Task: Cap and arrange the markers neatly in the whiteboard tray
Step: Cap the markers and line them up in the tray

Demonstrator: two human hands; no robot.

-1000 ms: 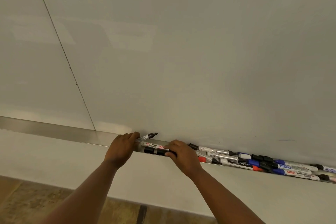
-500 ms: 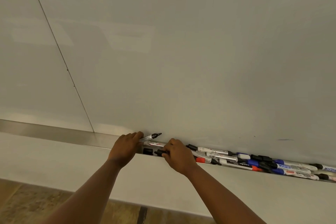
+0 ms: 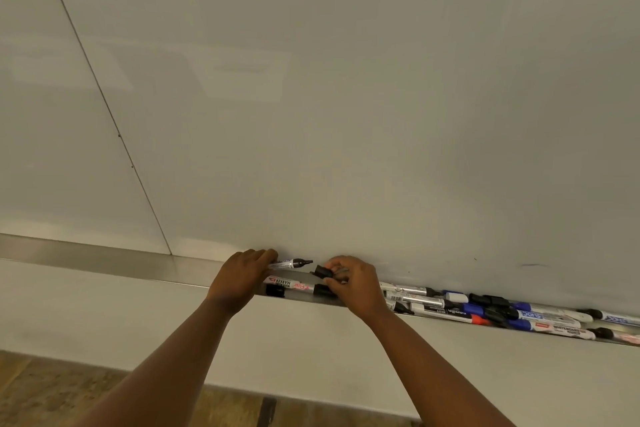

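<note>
Lifted from the long steel whiteboard tray (image 3: 104,262), a small black plastic cap (image 3: 322,271) sits pinched in the right hand (image 3: 353,282); the left hand (image 3: 240,276) grips an uncapped black-tipped marker (image 3: 292,263). Capping underway: align cap with tip, press.

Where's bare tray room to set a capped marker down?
The tray is bare left of the left hand, out to the frame edge. Between the hands lies one marker. Right of the right hand it is crowded: the marker pile overlaps to the frame edge.
</note>
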